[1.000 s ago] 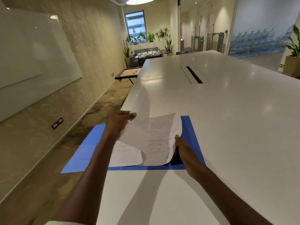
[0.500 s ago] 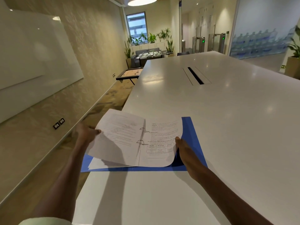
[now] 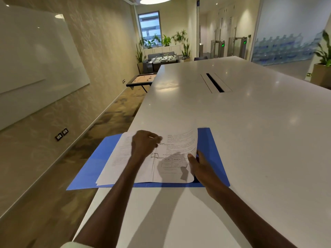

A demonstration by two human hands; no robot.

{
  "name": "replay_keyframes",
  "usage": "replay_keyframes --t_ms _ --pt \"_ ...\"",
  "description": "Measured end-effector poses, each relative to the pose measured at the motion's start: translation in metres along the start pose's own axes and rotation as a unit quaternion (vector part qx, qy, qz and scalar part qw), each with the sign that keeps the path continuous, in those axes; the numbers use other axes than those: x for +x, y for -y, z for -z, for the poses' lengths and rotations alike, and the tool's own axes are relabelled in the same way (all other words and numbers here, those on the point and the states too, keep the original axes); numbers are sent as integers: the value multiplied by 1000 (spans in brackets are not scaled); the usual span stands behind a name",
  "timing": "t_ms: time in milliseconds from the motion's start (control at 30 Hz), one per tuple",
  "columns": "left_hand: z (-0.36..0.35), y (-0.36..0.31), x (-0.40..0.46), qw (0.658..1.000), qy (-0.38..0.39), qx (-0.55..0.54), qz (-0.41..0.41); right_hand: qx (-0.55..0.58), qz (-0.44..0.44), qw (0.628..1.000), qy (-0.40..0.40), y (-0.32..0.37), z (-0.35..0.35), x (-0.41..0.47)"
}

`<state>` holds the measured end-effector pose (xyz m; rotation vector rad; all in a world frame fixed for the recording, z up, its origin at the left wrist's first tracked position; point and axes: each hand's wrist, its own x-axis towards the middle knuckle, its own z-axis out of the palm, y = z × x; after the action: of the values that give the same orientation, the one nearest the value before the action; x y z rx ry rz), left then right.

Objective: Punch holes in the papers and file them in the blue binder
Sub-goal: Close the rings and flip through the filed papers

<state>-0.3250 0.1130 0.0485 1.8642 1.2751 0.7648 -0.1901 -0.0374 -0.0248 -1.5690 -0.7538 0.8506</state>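
Blue binder (image 3: 211,151) open at table (image 3: 250,122) left edge, left hand (image 3: 145,144) curled over rings, grip unclear, right hand (image 3: 198,164) pinching papers (image 3: 180,145) edge

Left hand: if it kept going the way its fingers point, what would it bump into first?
The left hand points right, across the binder's middle. It would probably first meet the metal rings at its fingertips, then the right-hand papers. The blur makes depth uncertain.
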Motion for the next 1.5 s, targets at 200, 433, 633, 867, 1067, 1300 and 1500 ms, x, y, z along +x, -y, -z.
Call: replay_keyframes --t_ms 200,433,633,867,1067,1300,1500 --pt "-57 -25 -23 990 131 -52 2 -106 38 994 -3 2 -4 -3" --pt "-77 -14 -24 989 128 -51 43 -177 46 983 -7 -2 -6 1" --pt "-74 -10 -25 988 96 -103 66 -143 35 989 -26 -3 -8 2" --pt "-58 -15 -24 986 95 -129 41 -30 -2 999 -38 -1 -5 3" --pt "-4 -33 -15 993 42 -107 24 -6 2 1000 -6 -1 -2 1" --pt "78 -16 4 992 -38 -116 17 1 10 1000 8 -7 -2 3" --pt "125 39 17 995 -48 -59 69 3 21 1000 13 -8 -4 3"
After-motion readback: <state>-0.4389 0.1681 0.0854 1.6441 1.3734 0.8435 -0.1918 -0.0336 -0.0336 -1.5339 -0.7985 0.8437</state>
